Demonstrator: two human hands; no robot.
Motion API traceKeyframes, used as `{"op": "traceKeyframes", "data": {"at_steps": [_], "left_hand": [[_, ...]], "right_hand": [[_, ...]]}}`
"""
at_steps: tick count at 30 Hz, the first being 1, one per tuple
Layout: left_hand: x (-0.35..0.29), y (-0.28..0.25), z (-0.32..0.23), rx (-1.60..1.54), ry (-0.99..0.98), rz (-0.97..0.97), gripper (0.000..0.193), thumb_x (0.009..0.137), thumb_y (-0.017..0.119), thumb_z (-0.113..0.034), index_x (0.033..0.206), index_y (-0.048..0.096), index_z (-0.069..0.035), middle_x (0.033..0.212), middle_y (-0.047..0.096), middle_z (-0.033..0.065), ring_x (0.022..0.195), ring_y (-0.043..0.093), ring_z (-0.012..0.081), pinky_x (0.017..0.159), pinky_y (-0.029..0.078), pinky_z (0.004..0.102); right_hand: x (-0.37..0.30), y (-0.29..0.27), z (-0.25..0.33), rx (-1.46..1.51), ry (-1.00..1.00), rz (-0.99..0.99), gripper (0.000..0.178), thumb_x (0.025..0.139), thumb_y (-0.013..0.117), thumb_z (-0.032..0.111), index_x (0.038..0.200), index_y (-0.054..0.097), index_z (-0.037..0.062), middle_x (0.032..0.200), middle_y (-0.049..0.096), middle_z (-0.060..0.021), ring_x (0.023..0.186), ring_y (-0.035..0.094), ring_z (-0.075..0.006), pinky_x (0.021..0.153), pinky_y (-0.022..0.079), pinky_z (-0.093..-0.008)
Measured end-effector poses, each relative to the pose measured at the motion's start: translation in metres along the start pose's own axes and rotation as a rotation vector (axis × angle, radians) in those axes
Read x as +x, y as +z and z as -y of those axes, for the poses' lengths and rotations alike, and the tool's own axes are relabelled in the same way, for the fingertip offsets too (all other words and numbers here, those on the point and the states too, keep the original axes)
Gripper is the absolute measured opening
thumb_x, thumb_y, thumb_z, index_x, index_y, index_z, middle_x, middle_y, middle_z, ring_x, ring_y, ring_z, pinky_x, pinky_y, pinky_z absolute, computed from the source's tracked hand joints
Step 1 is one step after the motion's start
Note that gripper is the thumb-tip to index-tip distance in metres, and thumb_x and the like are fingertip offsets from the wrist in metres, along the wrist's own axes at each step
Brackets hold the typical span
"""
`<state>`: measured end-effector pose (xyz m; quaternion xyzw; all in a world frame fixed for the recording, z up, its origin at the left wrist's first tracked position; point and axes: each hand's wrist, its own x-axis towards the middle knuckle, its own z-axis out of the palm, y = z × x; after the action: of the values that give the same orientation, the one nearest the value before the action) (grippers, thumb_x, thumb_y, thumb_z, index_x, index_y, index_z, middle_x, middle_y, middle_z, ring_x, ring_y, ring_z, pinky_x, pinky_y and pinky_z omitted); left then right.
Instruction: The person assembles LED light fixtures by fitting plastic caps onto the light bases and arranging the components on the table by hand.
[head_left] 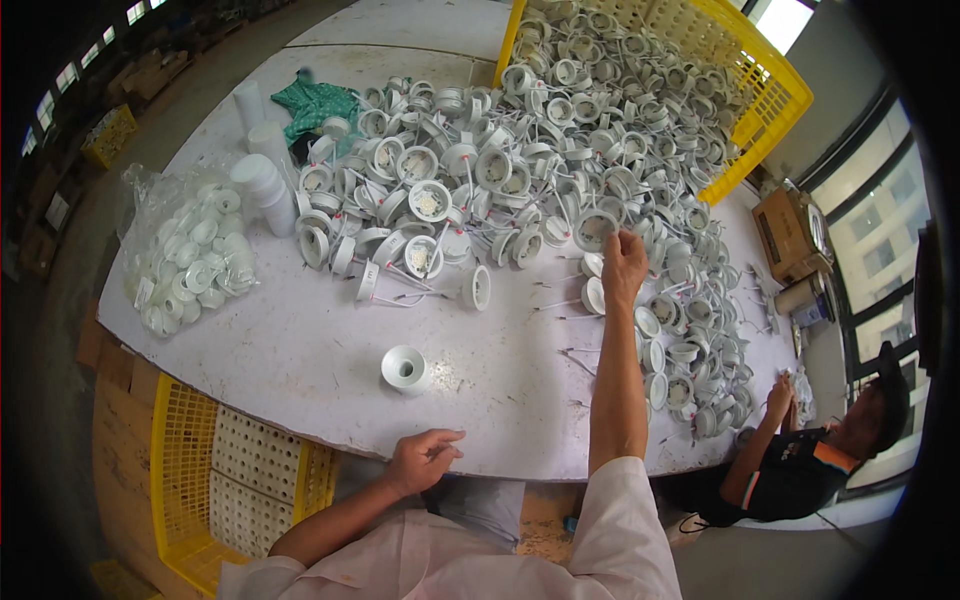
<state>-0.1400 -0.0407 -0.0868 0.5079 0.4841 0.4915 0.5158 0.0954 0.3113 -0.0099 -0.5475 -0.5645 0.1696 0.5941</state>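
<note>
The right hand [625, 262] reaches out over the table [505, 385], its fingers bunched close together at the right rim of a round white fitting [596, 229]; whether they pinch that rim I cannot tell; the fitting lies at the near side of a broad pile [490, 170] of similar ones, many trailing thin leads; the left hand [425, 460] hangs at the near edge of the table, its fingers loosely curled and a little spread, the thumb apart from the forefinger; a white ring [404, 370] with a dark central hole sits on bare tabletop beyond the left hand, well apart from the pile; at left, a clear bag [192, 262] of white discs lies near upright white stacks [265, 190], with a green cloth [316, 106] behind them; a tilted yellow crate [790, 100] at the far right is full of fittings, which spread out onto the table; a lower crate [183, 470] holding perforated white panels stands below the near left edge; a brown box [786, 236] is by the window; a co-worker [795, 478] in a dark top is at the right, hands raised together near the table's edge.
</note>
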Motion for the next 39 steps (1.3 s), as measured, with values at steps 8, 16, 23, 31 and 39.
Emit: {"op": "traceKeyframes", "data": {"at_steps": [8,16,23,31,39], "left_hand": [[0.012,0.011,-0.030,0.183,0.095,-0.022,0.028,0.089,0.061,-0.008,0.116,0.061,0.002,0.109,0.068,0.0125,0.096,0.065,0.0139,0.084,0.050,0.0274],[0.047,0.033,-0.085,0.468,0.531,-0.004,0.054,0.085,0.067,-0.025,0.128,0.051,0.002,0.138,0.047,0.0237,0.127,0.048,0.0360,0.103,0.039,0.0410],[0.030,0.027,-0.095,0.276,0.028,0.543,0.054,0.081,0.071,-0.039,0.114,0.060,0.003,0.110,0.065,0.0205,0.100,0.064,0.0300,0.089,0.047,0.0384],[-0.001,0.028,-0.070,0.150,0.045,0.044,0.041,0.076,0.078,-0.020,0.108,0.062,0.000,0.097,0.068,0.0120,0.086,0.063,0.0165,0.078,0.050,0.0297],[-0.007,0.030,-0.054,0.086,0.073,-0.151,0.038,0.077,0.075,-0.017,0.109,0.061,0.001,0.092,0.068,0.0078,0.078,0.060,0.0107,0.071,0.050,0.0268]], "right_hand": [[-0.113,-0.076,0.070,0.243,0.087,0.237,0.015,0.090,0.066,0.015,0.098,0.064,0.0017,0.079,0.063,0.0020,0.069,0.054,-0.0035,0.062,0.043,-0.0187],[-0.174,-0.135,0.117,0.193,-0.106,0.741,0.014,0.082,0.069,0.002,0.096,0.069,-0.0013,0.087,0.067,-0.0053,0.075,0.061,-0.0096,0.068,0.048,-0.0229],[-0.197,-0.146,0.125,0.241,-0.140,0.904,0.018,0.081,0.069,0.000,0.099,0.070,0.0007,0.088,0.067,-0.0067,0.074,0.059,-0.0095,0.066,0.048,-0.0238],[-0.249,-0.132,0.098,0.433,0.470,0.717,0.028,0.089,0.061,0.005,0.116,0.058,-0.0031,0.088,0.064,-0.0058,0.068,0.056,-0.0085,0.061,0.047,-0.0224],[-0.279,-0.095,0.104,0.385,0.552,0.717,0.016,0.089,0.063,0.010,0.100,0.061,-0.0025,0.074,0.062,-0.0035,0.060,0.054,-0.0066,0.054,0.044,-0.0212]]}}
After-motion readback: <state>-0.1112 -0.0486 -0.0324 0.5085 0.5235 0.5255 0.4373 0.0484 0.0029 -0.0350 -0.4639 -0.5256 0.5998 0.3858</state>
